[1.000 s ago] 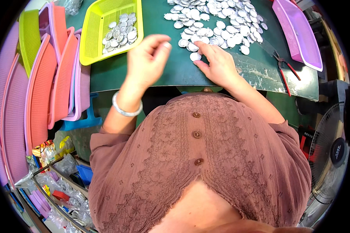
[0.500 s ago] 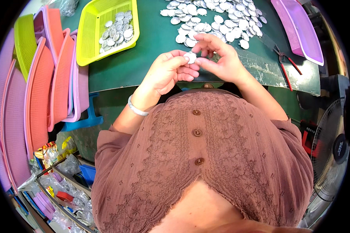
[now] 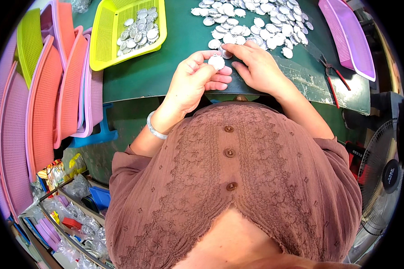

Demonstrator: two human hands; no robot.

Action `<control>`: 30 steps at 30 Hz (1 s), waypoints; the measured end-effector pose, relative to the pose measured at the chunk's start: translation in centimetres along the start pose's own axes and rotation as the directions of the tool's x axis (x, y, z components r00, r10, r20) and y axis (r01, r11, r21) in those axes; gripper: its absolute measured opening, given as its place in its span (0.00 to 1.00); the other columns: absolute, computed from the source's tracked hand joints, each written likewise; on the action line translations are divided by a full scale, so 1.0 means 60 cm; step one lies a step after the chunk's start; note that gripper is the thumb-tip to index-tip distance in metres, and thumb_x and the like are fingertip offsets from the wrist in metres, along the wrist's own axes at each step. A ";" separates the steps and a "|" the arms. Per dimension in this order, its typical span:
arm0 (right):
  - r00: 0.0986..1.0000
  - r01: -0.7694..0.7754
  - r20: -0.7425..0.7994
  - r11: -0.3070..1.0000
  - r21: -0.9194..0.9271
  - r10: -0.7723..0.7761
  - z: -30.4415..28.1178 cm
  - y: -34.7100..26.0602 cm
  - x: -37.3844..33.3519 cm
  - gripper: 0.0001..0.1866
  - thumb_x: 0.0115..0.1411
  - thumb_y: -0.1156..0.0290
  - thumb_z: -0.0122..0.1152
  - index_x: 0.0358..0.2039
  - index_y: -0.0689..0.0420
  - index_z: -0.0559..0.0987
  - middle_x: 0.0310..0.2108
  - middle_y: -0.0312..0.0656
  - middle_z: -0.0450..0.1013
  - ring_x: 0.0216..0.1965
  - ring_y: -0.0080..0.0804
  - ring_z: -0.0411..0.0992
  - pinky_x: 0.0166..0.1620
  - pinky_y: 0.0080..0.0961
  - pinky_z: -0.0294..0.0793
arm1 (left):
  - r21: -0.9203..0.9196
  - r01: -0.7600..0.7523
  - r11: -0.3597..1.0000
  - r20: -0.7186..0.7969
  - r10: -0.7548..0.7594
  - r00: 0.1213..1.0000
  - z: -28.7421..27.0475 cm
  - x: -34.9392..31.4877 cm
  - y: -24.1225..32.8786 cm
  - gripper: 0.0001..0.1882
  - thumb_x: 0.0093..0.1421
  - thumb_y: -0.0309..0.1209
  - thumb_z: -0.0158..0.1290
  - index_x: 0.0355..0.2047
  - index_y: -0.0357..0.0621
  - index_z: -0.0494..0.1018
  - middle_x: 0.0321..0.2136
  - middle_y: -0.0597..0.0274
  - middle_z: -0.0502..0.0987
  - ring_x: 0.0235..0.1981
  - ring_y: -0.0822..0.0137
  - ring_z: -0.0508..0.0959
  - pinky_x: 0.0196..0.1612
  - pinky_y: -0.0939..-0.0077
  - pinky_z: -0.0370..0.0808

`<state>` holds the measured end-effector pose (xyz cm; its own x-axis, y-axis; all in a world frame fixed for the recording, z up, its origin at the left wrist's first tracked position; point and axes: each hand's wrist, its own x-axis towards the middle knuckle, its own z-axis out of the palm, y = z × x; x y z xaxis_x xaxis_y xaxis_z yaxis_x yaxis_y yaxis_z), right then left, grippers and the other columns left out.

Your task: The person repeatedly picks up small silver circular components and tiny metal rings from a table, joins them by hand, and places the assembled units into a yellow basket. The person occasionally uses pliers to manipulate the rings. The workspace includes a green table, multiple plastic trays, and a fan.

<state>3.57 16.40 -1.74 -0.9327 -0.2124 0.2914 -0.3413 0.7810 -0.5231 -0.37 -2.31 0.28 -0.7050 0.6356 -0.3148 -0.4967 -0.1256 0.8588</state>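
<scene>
My left hand [image 3: 189, 80] pinches a round, pale silver pendant [image 3: 217, 62] with a small loop, its flat face upward between thumb and fingers. Just to its right, my right hand [image 3: 262, 69] rests at the near edge of a pile of similar pendants [image 3: 274, 22]. Its fingers are stretched out, thumb apart, and the index fingertip touches one loose pendant [image 3: 226, 54]. Part of the pile lies under or behind the right fingers. A yellow-green basket [image 3: 98, 40], left of my hands, holds several more silver pendants [image 3: 139, 32].
Red-handled pliers [image 3: 331, 74] lie open on the green table [image 3: 134, 80], right of my hands. Beyond them stands a purple basket [image 3: 345, 40]. Orange, purple and green baskets [image 3: 45, 103] are stacked at the left. A fan [image 3: 377, 179] stands at the lower right.
My right hand has left the held pendant and come down on a loose one by the pile. My left hand keeps its pendant, now more fully exposed.
</scene>
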 end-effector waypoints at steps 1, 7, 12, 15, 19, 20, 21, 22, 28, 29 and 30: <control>1.000 -0.002 0.008 0.999 0.042 0.002 -0.001 0.000 0.000 0.22 0.47 0.79 0.55 0.46 0.55 0.70 0.35 0.39 0.72 0.35 0.38 0.67 0.38 0.30 0.69 | 0.014 -0.013 1.000 -0.005 0.013 1.000 0.000 -0.001 0.000 0.14 0.59 0.27 0.44 0.45 0.35 0.64 0.33 0.53 0.76 0.29 0.69 0.77 0.33 0.80 0.76; 0.999 -0.006 -0.051 0.999 0.032 0.008 0.002 -0.002 0.000 0.19 0.48 0.75 0.57 0.44 0.54 0.72 0.32 0.40 0.73 0.35 0.38 0.69 0.37 0.31 0.70 | -0.001 -0.014 1.000 0.003 0.014 1.000 -0.003 -0.001 0.001 0.15 0.59 0.29 0.45 0.46 0.36 0.64 0.33 0.54 0.76 0.31 0.69 0.78 0.34 0.80 0.76; 0.999 0.002 -0.042 1.000 -0.006 -0.002 0.006 -0.003 0.001 0.22 0.44 0.78 0.58 0.44 0.56 0.72 0.32 0.39 0.73 0.35 0.37 0.68 0.38 0.30 0.70 | -0.081 0.009 0.997 0.025 -0.007 1.000 -0.007 -0.001 0.006 0.15 0.59 0.26 0.45 0.45 0.33 0.62 0.32 0.50 0.75 0.30 0.66 0.78 0.33 0.78 0.77; 1.000 0.004 -0.021 1.000 -0.017 -0.004 0.005 -0.003 0.002 0.21 0.46 0.75 0.58 0.44 0.55 0.72 0.33 0.40 0.73 0.36 0.38 0.69 0.38 0.31 0.70 | -0.122 0.042 0.992 0.036 -0.038 0.999 -0.008 -0.003 0.012 0.14 0.59 0.26 0.44 0.45 0.33 0.63 0.32 0.50 0.75 0.31 0.65 0.78 0.34 0.78 0.76; 0.999 0.039 -0.024 0.999 -0.028 -0.040 0.004 -0.003 0.002 0.20 0.47 0.74 0.58 0.44 0.55 0.72 0.33 0.41 0.72 0.36 0.38 0.69 0.38 0.30 0.71 | -0.173 0.062 0.983 0.067 -0.051 0.996 -0.012 -0.002 0.012 0.14 0.58 0.26 0.44 0.44 0.33 0.63 0.32 0.51 0.75 0.30 0.65 0.78 0.33 0.79 0.76; 0.999 -0.007 -0.032 0.998 0.067 0.010 0.004 -0.004 0.000 0.19 0.48 0.74 0.58 0.44 0.55 0.72 0.33 0.41 0.73 0.35 0.35 0.70 0.37 0.28 0.71 | -0.176 0.061 0.982 0.068 -0.050 0.996 -0.013 -0.001 0.011 0.14 0.58 0.26 0.44 0.45 0.33 0.63 0.32 0.51 0.75 0.30 0.65 0.78 0.33 0.79 0.76; 0.998 -0.053 -0.036 0.985 0.163 0.059 0.003 -0.005 -0.002 0.19 0.49 0.74 0.57 0.44 0.55 0.72 0.32 0.40 0.73 0.34 0.32 0.70 0.37 0.26 0.71 | -0.179 0.060 0.982 0.070 -0.049 0.996 -0.013 -0.001 0.010 0.14 0.58 0.25 0.44 0.45 0.33 0.63 0.32 0.51 0.76 0.30 0.65 0.78 0.33 0.79 0.76; 0.993 -0.097 -0.036 0.962 0.256 0.109 0.003 -0.006 -0.004 0.18 0.50 0.75 0.57 0.44 0.56 0.72 0.32 0.39 0.73 0.33 0.29 0.71 0.37 0.24 0.71 | -0.182 0.059 0.981 0.071 -0.047 0.996 -0.013 0.000 0.010 0.15 0.59 0.25 0.44 0.45 0.33 0.62 0.32 0.51 0.76 0.29 0.65 0.78 0.33 0.79 0.76; 0.949 -0.268 0.138 0.491 0.829 0.285 -0.009 -0.024 0.008 0.17 0.53 0.76 0.56 0.45 0.61 0.71 0.29 0.34 0.72 0.32 0.17 0.69 0.39 0.16 0.69 | 0.084 -0.099 0.991 0.051 0.095 0.994 -0.001 -0.006 -0.002 0.17 0.60 0.26 0.43 0.49 0.34 0.61 0.31 0.52 0.76 0.30 0.67 0.78 0.33 0.80 0.76; 0.942 -0.283 0.164 0.432 0.856 0.292 -0.010 -0.025 0.009 0.17 0.53 0.76 0.57 0.45 0.62 0.71 0.29 0.33 0.72 0.32 0.17 0.69 0.39 0.16 0.68 | 0.088 -0.102 0.991 0.056 0.097 0.994 0.001 -0.006 -0.003 0.17 0.59 0.26 0.44 0.48 0.33 0.61 0.30 0.52 0.76 0.29 0.67 0.78 0.32 0.80 0.76; 0.941 -0.291 0.180 0.420 0.860 0.286 -0.011 -0.025 0.009 0.18 0.53 0.76 0.56 0.46 0.62 0.70 0.30 0.34 0.72 0.33 0.18 0.69 0.40 0.16 0.68 | 0.091 -0.105 0.990 0.061 0.099 0.993 0.003 -0.006 -0.002 0.17 0.59 0.26 0.45 0.47 0.33 0.61 0.30 0.51 0.76 0.29 0.67 0.78 0.31 0.79 0.76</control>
<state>3.67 15.49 -0.28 -0.9964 -0.0825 -0.0189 0.0283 -0.1150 -0.9930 0.02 -2.39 0.37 -0.7189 0.6649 -0.2029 -0.3720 -0.1214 0.9202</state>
